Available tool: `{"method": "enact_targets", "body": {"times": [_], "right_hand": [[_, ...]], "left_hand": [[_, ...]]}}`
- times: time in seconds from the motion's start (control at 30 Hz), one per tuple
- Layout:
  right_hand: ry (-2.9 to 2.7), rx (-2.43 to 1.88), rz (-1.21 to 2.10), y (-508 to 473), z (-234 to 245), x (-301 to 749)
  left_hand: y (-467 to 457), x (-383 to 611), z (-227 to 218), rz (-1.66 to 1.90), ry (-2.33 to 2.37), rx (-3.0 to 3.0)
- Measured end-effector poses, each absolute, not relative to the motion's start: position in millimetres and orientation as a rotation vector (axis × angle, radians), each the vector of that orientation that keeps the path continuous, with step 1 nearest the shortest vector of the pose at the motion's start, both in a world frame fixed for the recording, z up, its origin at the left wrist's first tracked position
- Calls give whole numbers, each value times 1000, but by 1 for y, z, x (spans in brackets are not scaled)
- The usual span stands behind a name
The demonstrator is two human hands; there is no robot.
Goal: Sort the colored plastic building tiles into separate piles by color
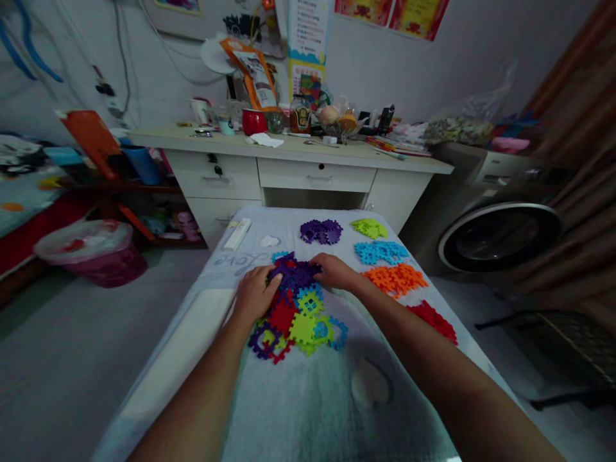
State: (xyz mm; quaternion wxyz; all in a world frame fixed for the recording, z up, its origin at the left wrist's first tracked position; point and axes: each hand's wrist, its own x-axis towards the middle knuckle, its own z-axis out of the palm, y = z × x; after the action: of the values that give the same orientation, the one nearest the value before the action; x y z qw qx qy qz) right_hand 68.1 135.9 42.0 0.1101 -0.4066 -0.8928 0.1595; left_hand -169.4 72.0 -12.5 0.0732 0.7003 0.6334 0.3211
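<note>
A mixed pile of toothed plastic building pieces [303, 326] lies on the cloth-covered table, in purple, red, lime green and blue. My left hand [256, 294] is closed at the left edge of the purple toothed pieces [297, 276] on top of the pile. From the other side, my right hand [333, 271] pinches their right edge. Its fingertips are partly hidden. To the right sit separate groups: purple pieces [321, 231], lime green pieces [369, 228], blue pieces [381, 252], orange pieces [395, 280] and red pieces [433, 322], partly behind my right forearm.
A white power strip or similar long box [237, 234] rests at the table's far left corner. Beyond stands a white desk [317, 179] crowded with jars and cups. There is a washing machine [498, 237] at the right and a lined pink bin [96, 256] on the left.
</note>
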Motion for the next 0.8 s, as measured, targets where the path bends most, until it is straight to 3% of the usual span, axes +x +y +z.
{"method": "enact_targets", "body": {"times": [0.27,0.43,0.63,0.8], "right_hand": [[-2318,-1435,493,150,50,86],[-2118,-1723,674,162,44,95],[-2480,-1699,341,162,44,105],[-2750,-1480,315,157,42,103]], "left_hand": [[71,-169,-13,943,1917,2088],[71,-169,-12,942,1908,2091],[70,-169,-11,956,1907,2086],[71,-170,-13,960,1914,2083]]}}
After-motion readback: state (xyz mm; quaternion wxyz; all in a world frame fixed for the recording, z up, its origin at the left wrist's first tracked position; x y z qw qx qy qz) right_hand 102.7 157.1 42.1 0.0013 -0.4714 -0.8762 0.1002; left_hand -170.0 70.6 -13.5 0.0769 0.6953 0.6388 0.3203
